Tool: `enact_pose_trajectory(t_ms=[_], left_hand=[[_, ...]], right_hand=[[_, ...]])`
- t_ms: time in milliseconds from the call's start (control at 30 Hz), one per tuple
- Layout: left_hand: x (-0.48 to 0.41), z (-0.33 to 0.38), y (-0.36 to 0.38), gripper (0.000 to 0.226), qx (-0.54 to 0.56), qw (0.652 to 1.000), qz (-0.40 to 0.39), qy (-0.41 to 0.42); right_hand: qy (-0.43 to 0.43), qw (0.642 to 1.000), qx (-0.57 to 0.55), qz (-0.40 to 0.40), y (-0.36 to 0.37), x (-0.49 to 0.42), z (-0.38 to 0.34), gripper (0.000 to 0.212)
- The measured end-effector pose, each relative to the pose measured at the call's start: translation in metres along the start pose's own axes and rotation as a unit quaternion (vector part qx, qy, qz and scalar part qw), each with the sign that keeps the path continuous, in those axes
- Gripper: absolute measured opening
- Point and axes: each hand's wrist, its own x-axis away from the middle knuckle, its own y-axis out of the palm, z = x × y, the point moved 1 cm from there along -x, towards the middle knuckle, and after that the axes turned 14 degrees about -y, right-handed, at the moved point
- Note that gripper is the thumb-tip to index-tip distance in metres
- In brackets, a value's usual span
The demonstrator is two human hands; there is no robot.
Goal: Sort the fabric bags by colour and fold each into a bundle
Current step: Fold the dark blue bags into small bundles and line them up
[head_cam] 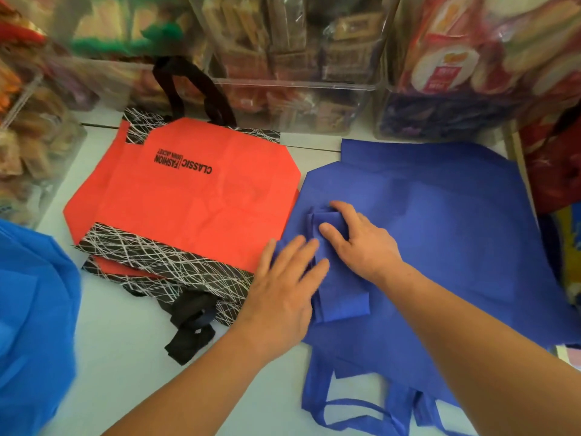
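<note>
Hands [361, 243] on blue bag [456, 231], orange bag [195, 199] beside

Bright and evenly lit over the pale table top [125, 357]. Only faint, soft-edged shadows, darkest under the near edge of the flat orange fabric bag with black lettering [195, 196]. Sharp on the orange bag, down to readable print. Out of focus behind it, with a mild sheen on the clear plastic bins of packaged snacks [292, 89]. Smeared left of it on the bright blue fabric [34, 309]. Bowed by wide-angle distortion towards the corners
</note>
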Motion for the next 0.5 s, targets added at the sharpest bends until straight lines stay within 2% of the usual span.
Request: enact_pose_trajectory(t_ms=[67,133,200,300,400,500], left_hand=[[0.000,0.007,0.011,0.053,0.025,0.999,-0.038,0.022],[0.000,0.007,0.019,0.049,0.075,0.995,-0.058,-0.025],[0.000,0.007,0.024,0.054,0.092,0.993,-0.059,-0.050],[-0.004,0.006,0.027,0.062,0.070,0.994,-0.059,-0.060],[-0.009,0.008,0.032,0.070,0.027,0.994,-0.079,-0.069],[-0.010,0.012,0.041,0.074,0.005,0.993,-0.097,-0.071]], right_hand=[[-0.001,1.000,0.003,-0.008,-0.001,-0.005,0.003,0.040],[-0.005,1.000,0.026,-0.007,-0.002,-0.008,0.004,0.036],[-0.016,0.999,0.042,0.025,-0.001,-0.010,0.004,0.035],[-0.059,0.995,-0.031,0.078,0.000,-0.019,0.007,0.032],[-0.060,0.992,-0.082,0.073,-0.003,-0.025,0.015,0.026],[-0.071,0.994,-0.044,0.071,-0.001,-0.024,0.020,0.029]])
